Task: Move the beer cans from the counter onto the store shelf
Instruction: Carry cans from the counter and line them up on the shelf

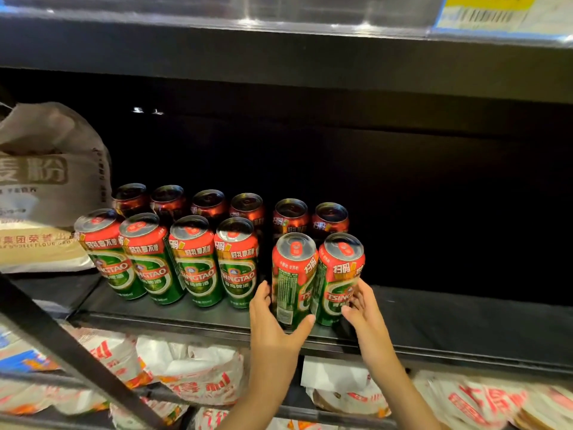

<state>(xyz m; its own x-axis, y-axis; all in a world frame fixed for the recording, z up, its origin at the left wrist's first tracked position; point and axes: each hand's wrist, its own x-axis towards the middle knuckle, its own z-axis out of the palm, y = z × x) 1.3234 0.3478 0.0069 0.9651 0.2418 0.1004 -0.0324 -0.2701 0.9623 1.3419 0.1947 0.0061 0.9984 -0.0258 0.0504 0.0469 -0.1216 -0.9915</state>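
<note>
Green and red beer cans stand in two rows on the dark store shelf [449, 324]. Several front-row cans [192, 259] stand at the left, and several more [248, 209] line up behind them in shadow. My left hand [273, 321] wraps the lower part of one upright can [293, 274] at the shelf's front. My right hand [362, 308] touches the right side of the neighbouring can [339, 274] with fingers curled on it. Both cans stand close together, apart from the front row by a small gap.
A large paper flour sack [46, 181] lies at the shelf's left end. The shelf's right half is bare and dark. Below, white and red bagged goods [198, 377] fill a lower shelf. A dark diagonal bar [71, 352] crosses the lower left. A price tag [483, 13] hangs above.
</note>
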